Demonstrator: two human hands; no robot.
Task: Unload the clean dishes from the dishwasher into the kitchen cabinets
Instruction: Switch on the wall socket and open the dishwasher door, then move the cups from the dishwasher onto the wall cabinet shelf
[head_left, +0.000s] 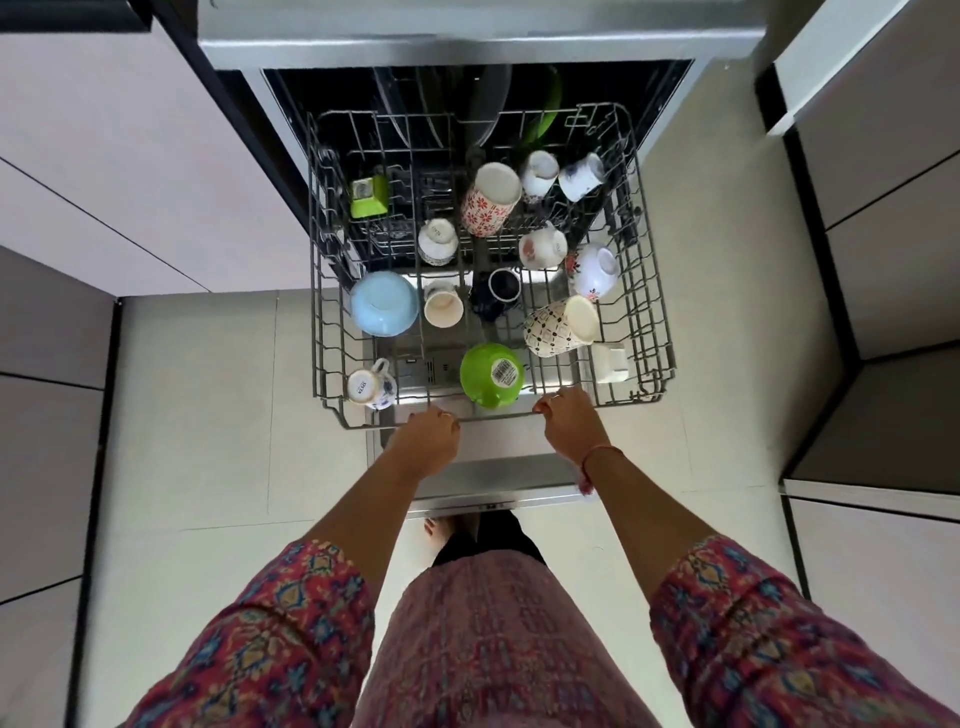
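While both hands grip the front rail of the grey wire upper rack (332, 332), the left hand (427, 441) and the right hand (569, 423) each curl their fingers over that rail, holding nothing else. The rack stands drawn out over the open stainless dishwasher door (498, 475), full of upturned cups and bowls. Nearest the fingers is the green plastic bowl with a barcode sticker (491, 374), lying just beyond the rail and between the hands, slightly closer to the right one, which looks best placed to lift it.
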